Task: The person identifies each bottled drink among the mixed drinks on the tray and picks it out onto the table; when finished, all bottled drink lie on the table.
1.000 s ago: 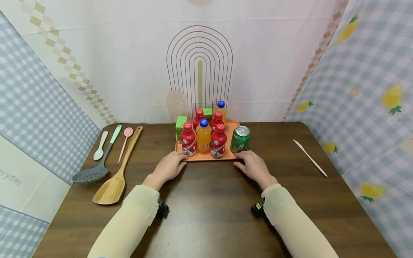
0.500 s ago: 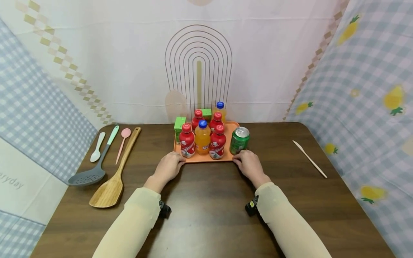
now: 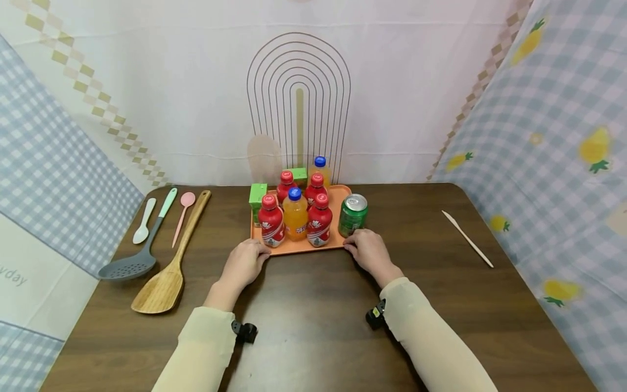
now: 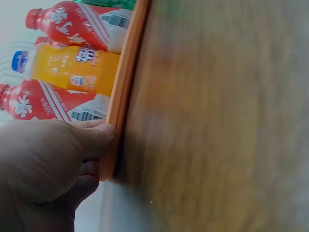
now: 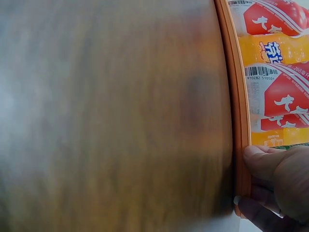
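Forearms in pale sleeves (image 3: 197, 348) stretch forward over the tabletop (image 3: 303, 326), wrists well apart, hands at the front corners of an orange tray (image 3: 306, 250). The left hand (image 3: 243, 261) pinches the left corner and the right hand (image 3: 369, 250) the right, fingers clamped on the rim. The tray sits near the middle of the tabletop's far edge, a patterned cloth (image 3: 206, 109) rising behind. It carries four red bottles (image 3: 271, 222), two orange-drink bottles (image 3: 296, 219) and two green cartons (image 3: 257, 203), the front row partly hiding the rear; a green can (image 3: 353, 215) stands at its right end, just beyond the right hand. Toward the tabletop's left edge lie a white spoon (image 3: 144, 222), a grey slotted turner (image 3: 129, 267), a pink spoon (image 3: 183, 218) and a wooden spatula (image 3: 159, 291); toward the right edge, a white knife (image 3: 467, 238). Both wrist views show barcodes on red bottles, indistinct from the head; the right one shows a fingertip against the tray's corner.
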A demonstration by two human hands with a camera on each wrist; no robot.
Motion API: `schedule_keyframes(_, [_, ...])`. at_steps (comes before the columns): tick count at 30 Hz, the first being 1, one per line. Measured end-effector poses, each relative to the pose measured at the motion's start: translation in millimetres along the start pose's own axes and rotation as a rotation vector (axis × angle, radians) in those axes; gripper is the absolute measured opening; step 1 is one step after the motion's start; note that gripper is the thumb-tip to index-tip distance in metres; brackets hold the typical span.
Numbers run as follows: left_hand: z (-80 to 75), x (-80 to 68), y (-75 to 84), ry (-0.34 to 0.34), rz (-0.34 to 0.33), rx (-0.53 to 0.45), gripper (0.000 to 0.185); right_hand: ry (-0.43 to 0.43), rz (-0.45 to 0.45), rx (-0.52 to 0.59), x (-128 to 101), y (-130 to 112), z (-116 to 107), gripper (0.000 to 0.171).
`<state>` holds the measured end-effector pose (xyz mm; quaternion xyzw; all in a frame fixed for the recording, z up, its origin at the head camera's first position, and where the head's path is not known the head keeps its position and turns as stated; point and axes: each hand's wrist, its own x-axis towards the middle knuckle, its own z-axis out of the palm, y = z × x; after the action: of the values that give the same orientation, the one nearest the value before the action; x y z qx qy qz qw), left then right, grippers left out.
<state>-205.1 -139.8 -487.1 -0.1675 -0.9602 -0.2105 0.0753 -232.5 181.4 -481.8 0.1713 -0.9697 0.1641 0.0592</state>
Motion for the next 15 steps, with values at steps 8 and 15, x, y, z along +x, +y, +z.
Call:
schedule_keyframes(8, [-6.8,-14.7,-2.6,0.040,-0.026,-0.028,0.004,0.000,-0.032,-0.003,3.5,-7.5,3.7,0.006])
schedule_keyframes(15, [-10.0,-22.6,-8.1,0.052,-0.038,-0.032,0.004,-0.012,-0.063,0.021,8.6,-10.0,6.4,0.006])
